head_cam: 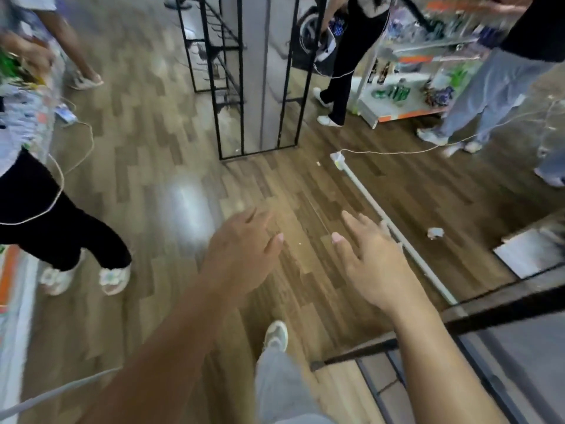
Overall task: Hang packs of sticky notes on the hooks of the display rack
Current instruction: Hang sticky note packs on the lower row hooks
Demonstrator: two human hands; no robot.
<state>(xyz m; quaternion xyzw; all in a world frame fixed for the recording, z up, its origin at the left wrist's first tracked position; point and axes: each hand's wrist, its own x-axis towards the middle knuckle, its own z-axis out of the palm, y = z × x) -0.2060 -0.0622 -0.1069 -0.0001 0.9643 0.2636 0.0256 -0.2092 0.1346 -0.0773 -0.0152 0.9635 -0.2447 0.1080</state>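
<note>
Both hands are held out over the wooden floor [146,154], palms down. The left hand [241,255] is spread, its fingers nearly straight and its thumb set apart. The right hand [373,264] is likewise relaxed and spread, and is seen in front of a white rail [362,191] laid on the floor. Nothing is gripped or touched by either. The black display rack [241,87] is stood well ahead of them, with its hooks [220,50] seen blurred at its left.
</note>
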